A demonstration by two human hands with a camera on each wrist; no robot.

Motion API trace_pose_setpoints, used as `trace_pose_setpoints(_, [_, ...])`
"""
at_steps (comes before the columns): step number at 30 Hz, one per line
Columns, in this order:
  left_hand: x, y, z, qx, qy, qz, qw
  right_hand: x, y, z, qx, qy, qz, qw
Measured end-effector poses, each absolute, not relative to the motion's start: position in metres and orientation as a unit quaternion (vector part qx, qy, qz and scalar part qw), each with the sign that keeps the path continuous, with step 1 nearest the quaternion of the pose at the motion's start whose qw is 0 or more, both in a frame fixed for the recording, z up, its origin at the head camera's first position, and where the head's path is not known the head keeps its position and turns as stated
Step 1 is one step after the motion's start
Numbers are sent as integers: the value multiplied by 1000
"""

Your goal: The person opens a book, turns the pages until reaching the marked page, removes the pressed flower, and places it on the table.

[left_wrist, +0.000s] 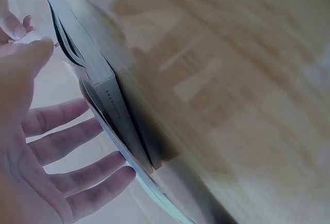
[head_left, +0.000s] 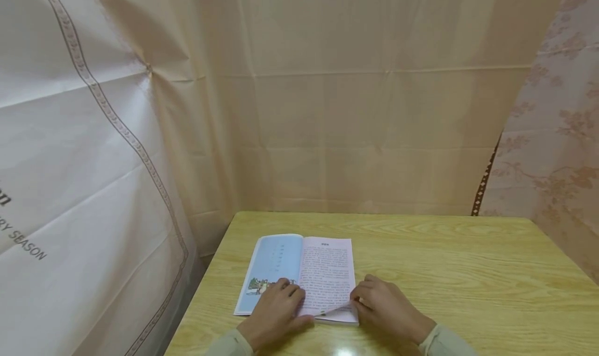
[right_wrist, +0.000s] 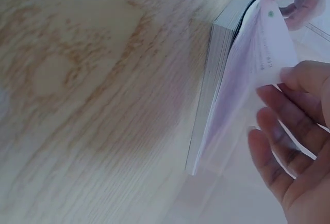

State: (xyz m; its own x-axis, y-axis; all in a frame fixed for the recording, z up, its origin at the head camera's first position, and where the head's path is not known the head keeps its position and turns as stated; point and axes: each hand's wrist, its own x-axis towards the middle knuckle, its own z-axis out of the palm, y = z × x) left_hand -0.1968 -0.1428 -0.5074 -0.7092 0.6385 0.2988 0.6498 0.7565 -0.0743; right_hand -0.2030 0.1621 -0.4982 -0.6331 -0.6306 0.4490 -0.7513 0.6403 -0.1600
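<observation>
An open book [head_left: 327, 267] lies on the table, with a blue illustrated page [head_left: 278, 252] on its left side and a printed text page on its right. My left hand [head_left: 276, 312] rests across the lower part of the book near the spine. In the left wrist view, its fingers [left_wrist: 72, 136] are extended against the book. My right hand [head_left: 386, 304] is at the lower right corner, where thumb and forefinger pinch a page [right_wrist: 278, 38]. That page's corner is lifted off the thick stack of pages [right_wrist: 219, 64] below.
The book sits toward the left of a wood-grain table [head_left: 444, 262]. A beige cloth [head_left: 374, 111] hangs behind the table. White printed cloth [head_left: 93, 189] hangs at the left, and a floral cloth [head_left: 561, 127] at the right.
</observation>
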Motion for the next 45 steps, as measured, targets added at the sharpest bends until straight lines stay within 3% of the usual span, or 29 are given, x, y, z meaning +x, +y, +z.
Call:
trace_pose_setpoints(6, [-198,-142,-506,-355,-918,-25,174,-201,160,-495,350,-891,204,206])
trace_pose_setpoints(11, [-199,-144,-507,-335,-921,-43,193,-199,161,-493,294,-916,223,158])
trace_pose_setpoints(16, [-200,-148,-507,-292,-921,-103,236,-197,163,-498,325,-920,188,115])
trace_pose_setpoints(21, [-205,-156,-507,-310,-897,-80,304,-197,162,-504,348,-918,173,76])
trace_pose_setpoints(25, [-205,-162,-506,-318,-891,-54,318,-197,159,-503,350,-920,167,56])
trace_pose_setpoints(32, [-205,-169,-512,-355,-879,-35,316,-198,158,-501,366,-911,183,44])
trace_pose_setpoints(45, [-200,-171,-510,-386,-891,-76,225,-199,160,-499,397,-898,179,63])
